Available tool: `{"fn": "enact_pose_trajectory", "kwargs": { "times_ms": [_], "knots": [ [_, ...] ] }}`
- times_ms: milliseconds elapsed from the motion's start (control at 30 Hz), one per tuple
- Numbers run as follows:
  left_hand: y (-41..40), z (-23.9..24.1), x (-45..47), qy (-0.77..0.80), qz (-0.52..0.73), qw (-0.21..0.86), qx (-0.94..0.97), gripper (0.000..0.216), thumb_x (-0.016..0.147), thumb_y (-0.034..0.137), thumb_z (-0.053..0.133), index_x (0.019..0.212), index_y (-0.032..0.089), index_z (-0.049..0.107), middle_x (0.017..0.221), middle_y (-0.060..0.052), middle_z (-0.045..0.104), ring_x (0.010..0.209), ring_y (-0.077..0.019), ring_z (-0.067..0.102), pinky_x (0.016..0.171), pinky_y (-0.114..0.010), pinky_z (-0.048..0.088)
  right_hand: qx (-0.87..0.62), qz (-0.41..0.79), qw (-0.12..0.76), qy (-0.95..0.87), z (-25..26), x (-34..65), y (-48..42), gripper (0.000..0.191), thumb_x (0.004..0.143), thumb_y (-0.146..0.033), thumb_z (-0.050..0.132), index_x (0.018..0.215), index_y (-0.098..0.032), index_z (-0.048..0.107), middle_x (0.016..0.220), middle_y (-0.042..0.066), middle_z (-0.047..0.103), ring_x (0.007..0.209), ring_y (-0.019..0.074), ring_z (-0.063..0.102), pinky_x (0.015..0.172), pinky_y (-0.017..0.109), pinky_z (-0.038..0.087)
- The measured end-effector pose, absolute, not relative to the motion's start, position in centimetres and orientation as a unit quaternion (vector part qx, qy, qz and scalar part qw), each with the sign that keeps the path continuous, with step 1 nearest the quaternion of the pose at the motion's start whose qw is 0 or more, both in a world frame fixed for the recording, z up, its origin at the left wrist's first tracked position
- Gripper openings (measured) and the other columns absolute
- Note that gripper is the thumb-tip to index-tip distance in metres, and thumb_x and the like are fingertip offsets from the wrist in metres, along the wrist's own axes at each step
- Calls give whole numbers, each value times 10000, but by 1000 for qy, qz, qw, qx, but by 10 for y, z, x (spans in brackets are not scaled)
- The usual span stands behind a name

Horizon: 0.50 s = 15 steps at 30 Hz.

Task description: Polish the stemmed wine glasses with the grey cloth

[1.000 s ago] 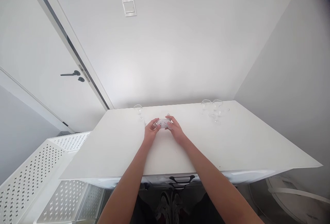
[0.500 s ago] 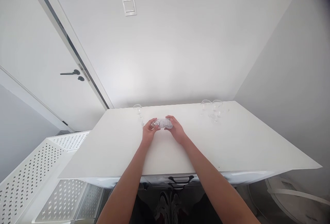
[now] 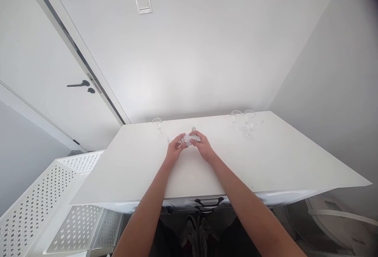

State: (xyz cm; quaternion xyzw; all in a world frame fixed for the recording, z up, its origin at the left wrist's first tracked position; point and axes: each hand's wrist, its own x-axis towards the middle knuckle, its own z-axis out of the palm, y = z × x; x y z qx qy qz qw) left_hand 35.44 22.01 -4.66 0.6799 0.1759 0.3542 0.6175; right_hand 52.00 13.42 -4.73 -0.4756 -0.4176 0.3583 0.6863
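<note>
A clear stemmed wine glass [image 3: 184,140] lies sideways between my two hands, just above the white tabletop. My left hand [image 3: 174,149] closes round its stem and lower bowl, and the foot pokes out to the left. At the rim end, my right hand [image 3: 204,147] is wrapped round the bowl. Something whitish and crumpled, like a thin cloth or wipe [image 3: 192,139], shows at the bowl under the right fingers. Whether it sits inside or around the glass, I cannot tell. A small tip [image 3: 194,129] of it sticks up behind the right fingers.
One clear stemmed glass [image 3: 157,123] stands at the back left of the white table [image 3: 118,178]. Several more glasses [image 3: 248,119] are grouped at the back right. A wall rises behind, a door with a dark handle [image 3: 79,84] is at the left, and perforated white panels [image 3: 32,202] flank the table.
Both hands have shifted slightly right with the glass. My right fingers have curled further over the bowl, and a small whitish tip now shows above them. The view has tilted a little.
</note>
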Motion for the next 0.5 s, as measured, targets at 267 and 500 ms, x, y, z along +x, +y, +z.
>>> {"fn": "enact_pose_trajectory", "kwargs": {
  "times_ms": [267, 500],
  "knots": [
    [231, -48, 353, 195, 354, 742, 535, 300, 848, 475, 772, 905, 188, 706, 1407, -151, 642, 1174, -297, 693, 952, -451, 578, -431, 295, 822, -227, -49, 545, 132, 385, 741, -468, 823, 989, -266, 609, 986, 31, 634, 876, 197, 602, 769, 332, 479],
    [229, -42, 346, 193, 113, 854, 469, 540, 875, 606, 690, 1123, 127, 706, 980, -146, 706, 587, -106, 552, 563, -276, 476, -454, 293, 752, -377, -41, 525, 129, 327, 781, -482, 814, 953, -257, 651, 863, 12, 633, 783, 187, 548, 753, 341, 457]
  ]
}}
